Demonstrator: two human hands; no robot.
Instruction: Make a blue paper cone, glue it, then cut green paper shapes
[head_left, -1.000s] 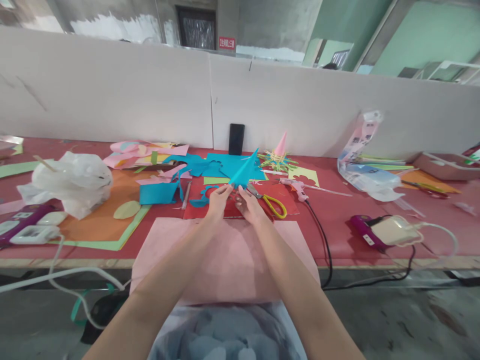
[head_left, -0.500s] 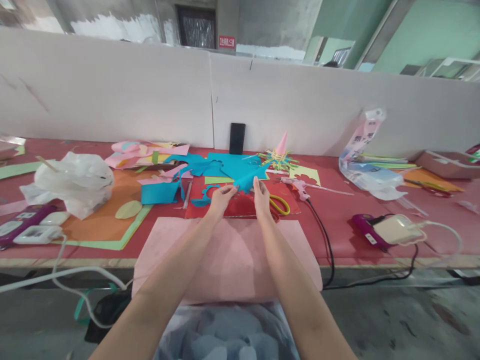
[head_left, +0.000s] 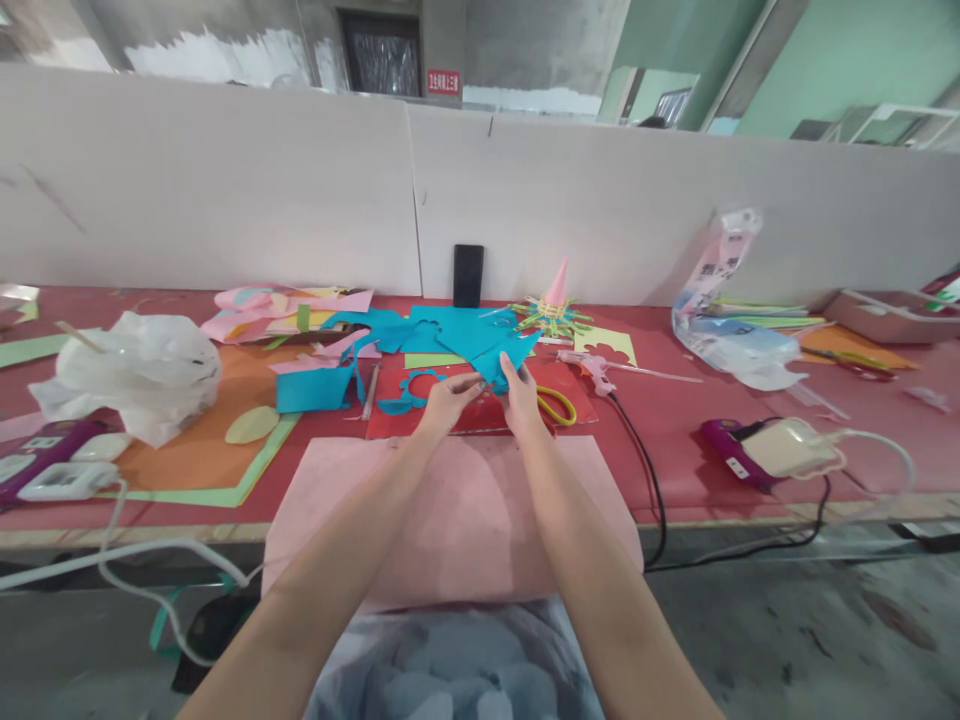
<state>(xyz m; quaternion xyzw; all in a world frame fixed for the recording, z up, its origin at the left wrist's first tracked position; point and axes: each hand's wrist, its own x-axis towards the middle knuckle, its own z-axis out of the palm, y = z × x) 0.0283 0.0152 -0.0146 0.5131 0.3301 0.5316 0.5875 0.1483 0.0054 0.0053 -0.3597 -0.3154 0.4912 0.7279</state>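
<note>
A piece of blue paper (head_left: pixel 511 352), pointed at its right end, is held up over the red board on the table. My right hand (head_left: pixel 519 398) grips it from the right, thumb over its face. From the left, my left hand (head_left: pixel 450 402) has its fingers pinched together at the paper's lower left edge; the exact contact is small and partly hidden. Yellow-handled scissors (head_left: pixel 557 406) lie just right of my right hand. Left of my left hand is a blue scalloped ring cutout (head_left: pixel 411 388). More blue sheet (head_left: pixel 435 325) spreads behind.
A pink glue gun (head_left: pixel 596 372) with a black cord lies to the right. Behind it stands a pink cone ornament (head_left: pixel 556 285). A phone (head_left: pixel 468 276) leans on the white partition (head_left: pixel 600 200). A crumpled plastic bag (head_left: pixel 142 365) and power strips (head_left: pixel 739 455) sit at the sides.
The blue paper has turned and now shows a broader, pointed face. My left fingers have shifted slightly right and down along its lower edge. The view has moved a little.
</note>
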